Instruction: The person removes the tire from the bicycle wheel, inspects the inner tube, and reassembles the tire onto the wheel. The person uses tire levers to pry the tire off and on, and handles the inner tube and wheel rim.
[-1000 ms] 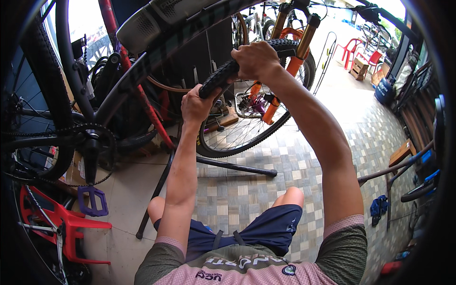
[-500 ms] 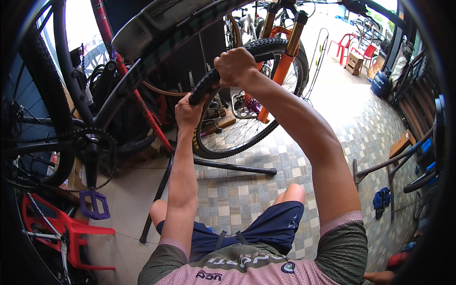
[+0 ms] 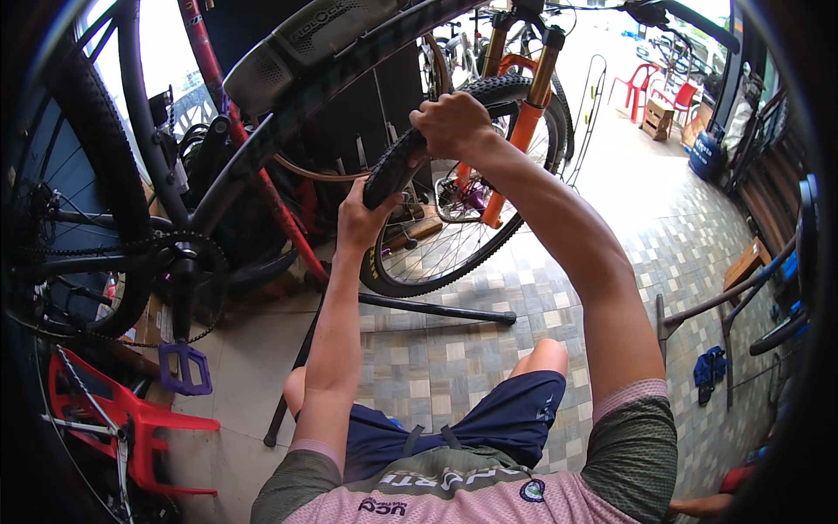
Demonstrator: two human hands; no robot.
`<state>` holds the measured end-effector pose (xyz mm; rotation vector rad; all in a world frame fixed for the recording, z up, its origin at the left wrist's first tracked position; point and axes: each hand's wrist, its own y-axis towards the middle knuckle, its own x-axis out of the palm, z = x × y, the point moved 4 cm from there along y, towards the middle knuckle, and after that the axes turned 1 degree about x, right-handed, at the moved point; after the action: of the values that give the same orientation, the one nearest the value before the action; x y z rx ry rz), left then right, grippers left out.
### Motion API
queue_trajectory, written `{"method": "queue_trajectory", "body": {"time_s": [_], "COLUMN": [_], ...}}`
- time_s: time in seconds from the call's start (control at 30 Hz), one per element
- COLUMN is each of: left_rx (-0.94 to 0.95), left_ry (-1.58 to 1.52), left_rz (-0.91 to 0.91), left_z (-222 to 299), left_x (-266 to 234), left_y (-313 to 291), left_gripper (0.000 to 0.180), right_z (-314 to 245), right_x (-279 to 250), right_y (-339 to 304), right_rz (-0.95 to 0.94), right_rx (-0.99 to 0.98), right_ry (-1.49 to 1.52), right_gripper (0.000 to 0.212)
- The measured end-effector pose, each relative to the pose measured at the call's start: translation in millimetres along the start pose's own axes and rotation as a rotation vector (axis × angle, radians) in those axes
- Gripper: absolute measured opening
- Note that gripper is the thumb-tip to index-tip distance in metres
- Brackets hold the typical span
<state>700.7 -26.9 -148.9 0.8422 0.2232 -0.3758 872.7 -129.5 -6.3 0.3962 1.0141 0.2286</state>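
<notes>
A bicycle's front wheel with a black knobby tyre [image 3: 392, 164] sits in an orange suspension fork [image 3: 524, 128] with bronze-coloured upper tubes. My right hand [image 3: 450, 127] is closed over the top of the tyre, just left of the fork. Lower on the tyre's left curve, my left hand [image 3: 360, 216] grips it, with the thumb on the inner side and the fingers on the outer side. Both palms and the tyre parts under them are hidden. The dark bike frame [image 3: 253, 144] runs up from the crank at left towards the fork.
A red post [image 3: 278, 210] rises beside the frame, and a black stand leg [image 3: 445, 308] lies along the tiled floor. A purple pedal [image 3: 185, 368] hangs above a red plastic chair [image 3: 144, 428] at lower left. Red chairs and a blue gas cylinder [image 3: 705, 154] stand at far right.
The whole view has shifted slightly, so most things appear a little further right. My left hand's fingers look straighter along the tyre's side; my right hand keeps its hold.
</notes>
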Motion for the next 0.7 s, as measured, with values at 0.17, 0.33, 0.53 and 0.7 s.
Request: {"method": "queue_trajectory", "body": {"time_s": [0.17, 0.33, 0.53, 0.7], "left_rx": [0.088, -0.091, -0.161, -0.150], "left_ry": [-0.027, -0.128, -0.383, -0.439], "left_rz": [-0.028, -0.071, -0.095, -0.137], "left_z": [-43, -88, -108, -130], "left_x": [-12, -8, 0, -1], "left_y": [-45, -48, -49, -74], "left_gripper": [0.048, 0.026, 0.023, 0.038], "right_z": [1, -8, -13, -23], "right_x": [0, 0, 1, -11], "right_y": [1, 9, 8, 6], "right_rz": [-0.018, -0.031, -0.036, -0.065], "right_rx": [-0.009, -0.009, -0.025, -0.059], "right_ry": [0.017, 0.014, 0.021, 0.136], "right_gripper": [0.077, 0.076, 0.079, 0.094]}}
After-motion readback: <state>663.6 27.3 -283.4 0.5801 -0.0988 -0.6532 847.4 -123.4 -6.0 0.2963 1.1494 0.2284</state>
